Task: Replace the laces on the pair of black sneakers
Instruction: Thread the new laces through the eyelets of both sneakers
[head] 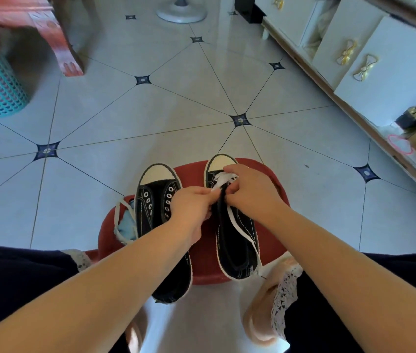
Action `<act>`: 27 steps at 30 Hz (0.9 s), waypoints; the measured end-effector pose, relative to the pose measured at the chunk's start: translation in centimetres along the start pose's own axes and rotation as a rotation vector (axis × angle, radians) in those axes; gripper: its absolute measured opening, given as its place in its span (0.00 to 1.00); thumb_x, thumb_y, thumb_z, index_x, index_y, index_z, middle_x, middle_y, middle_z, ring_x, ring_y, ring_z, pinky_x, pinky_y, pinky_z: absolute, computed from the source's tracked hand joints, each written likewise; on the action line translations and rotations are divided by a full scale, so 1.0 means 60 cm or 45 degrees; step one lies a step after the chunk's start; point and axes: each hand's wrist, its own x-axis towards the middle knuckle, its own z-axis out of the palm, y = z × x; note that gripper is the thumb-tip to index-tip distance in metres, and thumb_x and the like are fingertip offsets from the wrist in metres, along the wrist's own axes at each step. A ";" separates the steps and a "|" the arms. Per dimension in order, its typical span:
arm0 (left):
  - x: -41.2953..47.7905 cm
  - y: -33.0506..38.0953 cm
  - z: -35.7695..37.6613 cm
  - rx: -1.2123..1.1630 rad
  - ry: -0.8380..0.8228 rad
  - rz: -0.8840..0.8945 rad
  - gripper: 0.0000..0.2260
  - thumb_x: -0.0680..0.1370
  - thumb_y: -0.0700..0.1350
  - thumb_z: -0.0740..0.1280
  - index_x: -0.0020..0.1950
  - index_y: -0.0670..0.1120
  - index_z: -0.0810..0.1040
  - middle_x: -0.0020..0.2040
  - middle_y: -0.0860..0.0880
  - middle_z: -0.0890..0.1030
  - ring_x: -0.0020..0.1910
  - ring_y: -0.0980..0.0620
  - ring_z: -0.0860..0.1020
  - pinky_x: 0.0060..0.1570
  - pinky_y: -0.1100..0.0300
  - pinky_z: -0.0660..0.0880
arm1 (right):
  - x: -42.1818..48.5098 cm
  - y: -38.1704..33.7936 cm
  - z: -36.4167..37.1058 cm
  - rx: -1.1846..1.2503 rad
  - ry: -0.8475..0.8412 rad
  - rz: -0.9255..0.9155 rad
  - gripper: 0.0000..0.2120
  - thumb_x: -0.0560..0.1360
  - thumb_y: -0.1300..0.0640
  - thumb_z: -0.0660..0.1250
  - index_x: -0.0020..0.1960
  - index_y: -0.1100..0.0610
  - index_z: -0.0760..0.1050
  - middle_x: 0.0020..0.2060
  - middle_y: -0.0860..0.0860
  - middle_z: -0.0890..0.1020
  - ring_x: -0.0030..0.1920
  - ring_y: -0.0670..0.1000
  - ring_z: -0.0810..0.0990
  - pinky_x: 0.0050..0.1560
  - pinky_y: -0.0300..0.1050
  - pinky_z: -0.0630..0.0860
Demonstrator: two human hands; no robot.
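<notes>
- Two black sneakers sit toes-outward on the red stool, side by side across its top.
- The bare-eyelet sneaker, on the stool's left half, has no lace in it.
- A loose white lace is draped at the stool's left edge.
- The second sneaker, on the stool's right half, has a white lace bunched at its toe-end eyelets. A dark cord runs back along its opening.
- The left hand pinches a white lace tip over the stool's middle.
- The right hand is curled over the bunched lace, gripping it.
- Step, as judged: working the lace through the eyelets nearest the toe. Whether it is going in or coming out, cannot tell.
- Next calls for feeding the tip cleanly and keeping both ends even.
- No brand, label or writing is readable.
</notes>
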 end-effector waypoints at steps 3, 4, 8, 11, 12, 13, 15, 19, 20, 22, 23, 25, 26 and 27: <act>0.001 -0.002 0.005 -0.071 0.013 -0.055 0.01 0.74 0.39 0.69 0.43 0.43 0.79 0.35 0.48 0.78 0.32 0.56 0.75 0.30 0.66 0.72 | -0.002 0.000 0.001 0.048 0.014 -0.006 0.26 0.71 0.64 0.62 0.68 0.50 0.68 0.43 0.50 0.81 0.48 0.49 0.78 0.47 0.41 0.75; 0.003 -0.001 0.004 -0.087 0.003 -0.075 0.02 0.74 0.39 0.69 0.46 0.42 0.79 0.35 0.48 0.78 0.32 0.56 0.75 0.29 0.67 0.72 | -0.003 0.000 0.001 0.079 0.025 -0.012 0.26 0.71 0.65 0.63 0.67 0.50 0.69 0.38 0.47 0.79 0.43 0.45 0.77 0.43 0.36 0.72; 0.007 -0.003 -0.001 -0.014 -0.058 -0.018 0.10 0.74 0.46 0.70 0.51 0.42 0.79 0.38 0.47 0.78 0.34 0.53 0.74 0.32 0.64 0.73 | -0.004 0.003 -0.001 0.087 0.096 -0.063 0.25 0.70 0.64 0.64 0.66 0.52 0.70 0.35 0.45 0.78 0.40 0.43 0.75 0.43 0.34 0.71; -0.003 -0.006 -0.002 0.140 -0.136 0.087 0.19 0.71 0.51 0.72 0.56 0.43 0.75 0.44 0.48 0.78 0.43 0.53 0.77 0.43 0.59 0.75 | -0.005 0.005 -0.002 0.015 0.108 -0.122 0.26 0.71 0.63 0.64 0.67 0.53 0.67 0.39 0.44 0.77 0.44 0.44 0.74 0.47 0.40 0.71; -0.004 -0.004 -0.003 0.136 -0.133 0.086 0.20 0.71 0.49 0.73 0.58 0.43 0.72 0.47 0.47 0.78 0.47 0.52 0.78 0.47 0.57 0.76 | -0.005 0.006 -0.004 0.002 0.114 -0.144 0.25 0.71 0.63 0.64 0.67 0.52 0.67 0.39 0.44 0.77 0.42 0.43 0.74 0.44 0.38 0.70; -0.002 -0.001 -0.006 0.133 -0.115 0.092 0.21 0.71 0.46 0.73 0.59 0.44 0.70 0.49 0.46 0.79 0.49 0.50 0.78 0.49 0.55 0.77 | -0.005 0.007 -0.006 0.004 0.138 -0.160 0.24 0.71 0.63 0.64 0.65 0.52 0.68 0.38 0.43 0.77 0.39 0.41 0.73 0.41 0.35 0.68; 0.002 0.003 -0.011 0.216 -0.050 0.144 0.19 0.71 0.40 0.72 0.59 0.45 0.70 0.46 0.47 0.78 0.48 0.51 0.78 0.45 0.56 0.77 | -0.005 0.009 -0.020 0.063 0.233 -0.167 0.21 0.71 0.63 0.64 0.62 0.51 0.69 0.38 0.44 0.79 0.38 0.39 0.74 0.38 0.31 0.67; 0.000 -0.003 -0.008 0.335 -0.020 0.212 0.14 0.72 0.39 0.68 0.56 0.47 0.72 0.45 0.49 0.77 0.43 0.54 0.76 0.39 0.63 0.71 | -0.009 -0.007 -0.068 0.733 0.314 -0.059 0.15 0.71 0.68 0.66 0.51 0.50 0.70 0.35 0.46 0.78 0.43 0.47 0.81 0.48 0.38 0.76; -0.001 -0.004 -0.007 0.351 -0.018 0.223 0.13 0.73 0.39 0.68 0.55 0.48 0.72 0.44 0.50 0.76 0.42 0.55 0.75 0.38 0.63 0.70 | -0.013 -0.015 -0.080 1.051 0.272 -0.020 0.14 0.73 0.70 0.64 0.50 0.52 0.70 0.35 0.48 0.76 0.44 0.51 0.82 0.50 0.45 0.79; 0.000 -0.003 -0.007 0.350 0.008 0.240 0.11 0.73 0.39 0.68 0.53 0.48 0.72 0.43 0.51 0.75 0.41 0.56 0.74 0.38 0.64 0.70 | -0.020 -0.027 -0.118 1.622 0.194 -0.019 0.11 0.75 0.73 0.57 0.49 0.58 0.69 0.35 0.52 0.71 0.37 0.51 0.82 0.45 0.48 0.82; 0.001 -0.003 -0.007 0.346 0.023 0.246 0.11 0.73 0.39 0.68 0.53 0.49 0.72 0.43 0.52 0.75 0.41 0.56 0.74 0.38 0.64 0.71 | -0.025 -0.028 -0.140 1.819 0.176 -0.065 0.11 0.75 0.73 0.54 0.49 0.60 0.69 0.34 0.52 0.70 0.32 0.49 0.79 0.38 0.43 0.81; 0.001 -0.003 -0.006 0.347 0.037 0.250 0.11 0.73 0.39 0.68 0.53 0.49 0.72 0.43 0.52 0.75 0.40 0.57 0.74 0.38 0.64 0.71 | -0.036 -0.025 -0.188 2.005 0.189 -0.147 0.13 0.74 0.72 0.51 0.49 0.59 0.70 0.33 0.51 0.69 0.27 0.44 0.70 0.25 0.33 0.69; -0.001 -0.004 -0.005 0.349 0.037 0.252 0.12 0.73 0.39 0.68 0.53 0.49 0.72 0.43 0.52 0.75 0.40 0.57 0.74 0.37 0.65 0.70 | -0.038 -0.023 -0.206 1.948 0.242 -0.136 0.15 0.73 0.72 0.50 0.47 0.57 0.71 0.33 0.50 0.69 0.27 0.44 0.66 0.23 0.32 0.62; -0.001 -0.005 -0.005 0.350 0.036 0.256 0.12 0.73 0.39 0.68 0.53 0.49 0.72 0.43 0.53 0.75 0.41 0.57 0.74 0.37 0.65 0.71 | -0.039 -0.021 -0.217 1.731 0.329 -0.092 0.16 0.72 0.72 0.50 0.45 0.56 0.72 0.33 0.50 0.70 0.27 0.44 0.64 0.22 0.32 0.59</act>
